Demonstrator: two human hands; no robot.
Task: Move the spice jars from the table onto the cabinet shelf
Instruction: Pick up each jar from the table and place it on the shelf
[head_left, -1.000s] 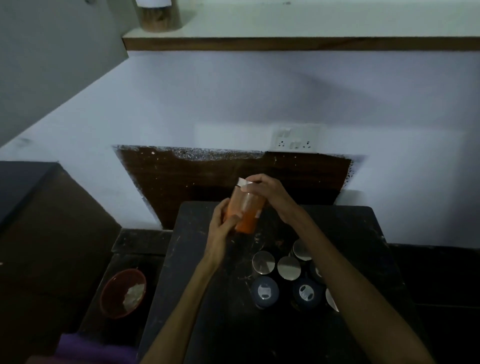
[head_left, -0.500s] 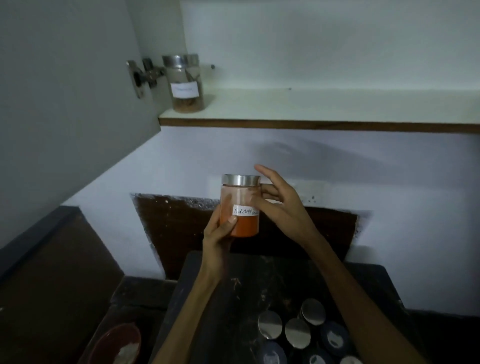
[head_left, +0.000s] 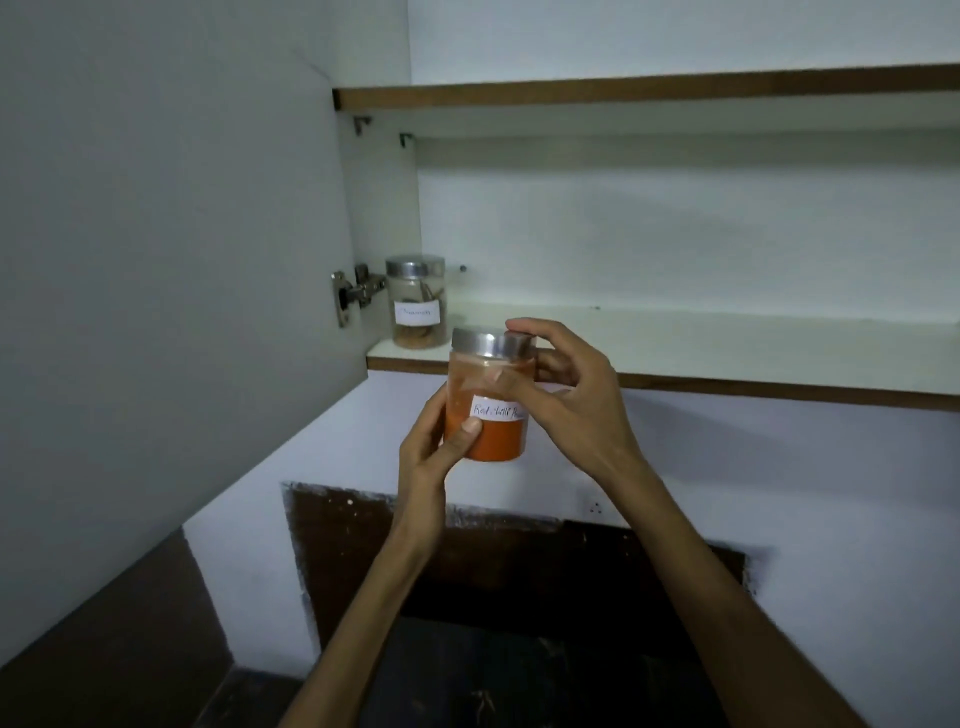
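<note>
I hold a clear jar of orange-red powder (head_left: 496, 439) with a steel lid and a handwritten white label, upright, just in front of and slightly below the cabinet shelf (head_left: 675, 348). My left hand (head_left: 436, 441) grips its lower left side, thumb on the front. My right hand (head_left: 566, 395) grips its right side, with fingers curled over the lid's edge. A second labelled jar with brown contents (head_left: 417, 301) stands on the shelf's far left corner. The table's other jars are out of view.
The open cabinet door (head_left: 171, 260) stands to the left, with its metal hinge (head_left: 350, 293) beside the brown jar. An upper shelf (head_left: 649, 96) runs above. The dark table's top (head_left: 519, 680) shows at the bottom between my forearms.
Both hands have lifted the orange jar from just above the table up to the level of the shelf edge. My view has tilted upward, so the table's jars have dropped out of sight.
</note>
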